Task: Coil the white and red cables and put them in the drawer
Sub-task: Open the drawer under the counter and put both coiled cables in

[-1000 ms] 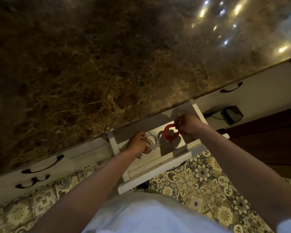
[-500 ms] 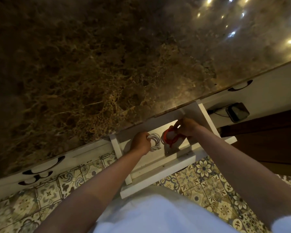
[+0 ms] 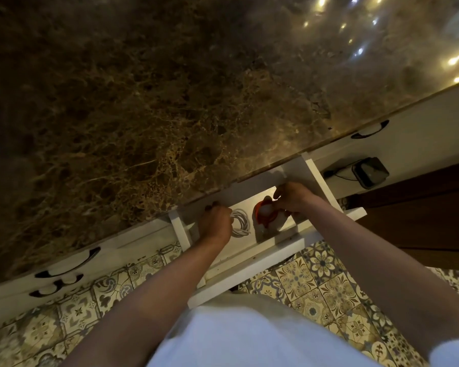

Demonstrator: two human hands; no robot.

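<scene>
Open drawer (image 3: 249, 260) holds two coils: white cable (image 3: 240, 223), red cable (image 3: 260, 211).

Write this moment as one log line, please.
stage: placing | left hand: holds white coil | right hand: holds red coil | both inside open drawer

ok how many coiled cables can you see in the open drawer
2. The white cable lies beside the left hand; the red cable is under the right hand. Hands may hide more.
</scene>
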